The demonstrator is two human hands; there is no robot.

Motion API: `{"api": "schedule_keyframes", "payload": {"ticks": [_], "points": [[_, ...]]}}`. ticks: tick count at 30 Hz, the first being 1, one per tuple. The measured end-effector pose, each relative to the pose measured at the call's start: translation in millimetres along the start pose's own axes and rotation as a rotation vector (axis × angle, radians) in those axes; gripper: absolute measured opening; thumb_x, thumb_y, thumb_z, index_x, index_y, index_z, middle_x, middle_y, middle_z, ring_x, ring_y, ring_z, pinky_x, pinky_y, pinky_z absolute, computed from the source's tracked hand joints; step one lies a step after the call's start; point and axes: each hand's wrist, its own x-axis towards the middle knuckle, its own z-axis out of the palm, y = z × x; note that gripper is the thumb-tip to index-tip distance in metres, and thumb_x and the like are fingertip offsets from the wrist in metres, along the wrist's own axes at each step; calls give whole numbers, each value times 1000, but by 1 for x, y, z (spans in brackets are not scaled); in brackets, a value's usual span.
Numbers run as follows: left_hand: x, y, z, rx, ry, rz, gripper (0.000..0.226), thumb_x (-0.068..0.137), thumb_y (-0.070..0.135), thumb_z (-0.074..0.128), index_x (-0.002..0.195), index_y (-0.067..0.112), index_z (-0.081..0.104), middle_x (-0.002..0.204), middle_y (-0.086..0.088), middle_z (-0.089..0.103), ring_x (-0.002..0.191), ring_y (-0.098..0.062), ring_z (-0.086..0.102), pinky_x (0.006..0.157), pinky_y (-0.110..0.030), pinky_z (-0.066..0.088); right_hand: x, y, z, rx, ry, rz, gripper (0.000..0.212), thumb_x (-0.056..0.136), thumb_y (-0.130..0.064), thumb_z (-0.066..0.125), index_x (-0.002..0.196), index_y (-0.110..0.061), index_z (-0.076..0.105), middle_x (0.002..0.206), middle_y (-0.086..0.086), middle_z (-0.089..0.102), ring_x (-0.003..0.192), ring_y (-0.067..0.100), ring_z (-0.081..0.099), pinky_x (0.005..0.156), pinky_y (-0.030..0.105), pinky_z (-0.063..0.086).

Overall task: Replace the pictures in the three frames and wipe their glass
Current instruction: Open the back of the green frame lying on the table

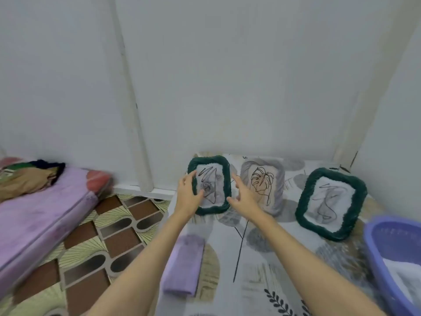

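Note:
Three picture frames stand upright on a patterned tabletop point(262, 258) against the wall. The left green frame point(225, 179) holds a line drawing. My left hand point(189, 195) grips its left edge, thumb across the glass. My right hand point(243, 197) is beside its right edge with fingers spread; contact there is unclear. The grey middle frame point(273, 172) shows a leaf drawing and is partly hidden by my right hand. A second green frame point(330, 202) stands to the right, tilted. A folded purple cloth point(184, 265) lies on the table near my left forearm.
A purple plastic basin point(387, 247) with something white in it sits at the right edge. On the left lie a purple mattress point(38, 215) with bundled fabric point(27, 176) and a patterned floor point(109, 236). White walls close the corner behind the frames.

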Motion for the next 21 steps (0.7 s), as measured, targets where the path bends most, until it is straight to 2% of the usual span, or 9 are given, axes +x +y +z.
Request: {"api": "schedule_keyframes", "payload": {"ticks": [2,4,6,8,10,14,17,19,21], "points": [[13,-9,3,-32,-6,-38,72,83,6,62,143,22,27,144,-16,26,136,-27,26,112,-34,22,19,3,6,-39,23,6,78,87,-10,57,146,-36,12,151,1,23,130,14,36,109,39,29],[21,-17,7,-60,-49,-48,85,79,3,66,146,26,20,146,-16,22,137,-28,23,114,-38,22,35,9,12,-27,18,51,81,88,-8,56,146,-38,8,153,0,17,139,20,23,112,41,24],[28,-24,11,-148,-103,-41,94,75,-4,69,148,21,15,148,-12,25,138,-25,26,113,-35,26,46,15,19,16,2,84,85,88,-5,55,145,-42,4,153,6,20,137,23,29,109,43,32],[31,-29,11,-207,-109,-27,94,73,-11,66,147,21,19,148,-5,30,136,-22,31,112,-39,31,51,16,22,58,-8,116,90,86,0,55,144,-44,3,141,19,39,113,32,54,89,39,49],[33,-38,11,-208,-66,-21,93,70,-15,63,144,29,26,145,-2,34,133,-24,36,106,-48,39,52,16,22,89,13,132,93,83,4,58,145,-44,7,133,23,45,107,41,56,85,45,53],[21,-32,3,-278,-41,-53,93,70,-19,58,126,51,35,140,-9,38,124,-31,45,94,-49,50,33,14,16,177,47,58,97,76,3,66,138,-54,17,142,9,36,118,28,49,88,49,51],[1,-11,-3,-408,-97,-110,88,74,-21,54,123,49,35,133,-12,41,113,-32,53,76,-36,57,8,12,0,214,64,-8,97,74,2,65,127,-67,22,137,7,43,114,26,54,86,49,53],[-14,4,-5,-474,-152,-148,86,76,-21,54,126,45,34,123,-12,46,106,-31,57,73,-36,56,-16,7,-17,267,70,-25,93,75,5,64,129,-60,26,138,3,45,117,21,53,89,41,54],[-31,19,-5,-500,-192,-140,86,76,-21,55,128,45,34,119,-11,49,103,-28,58,79,-43,56,-42,4,-34,315,29,-31,88,79,7,61,136,-50,26,141,-3,42,117,8,53,89,29,53]]}}
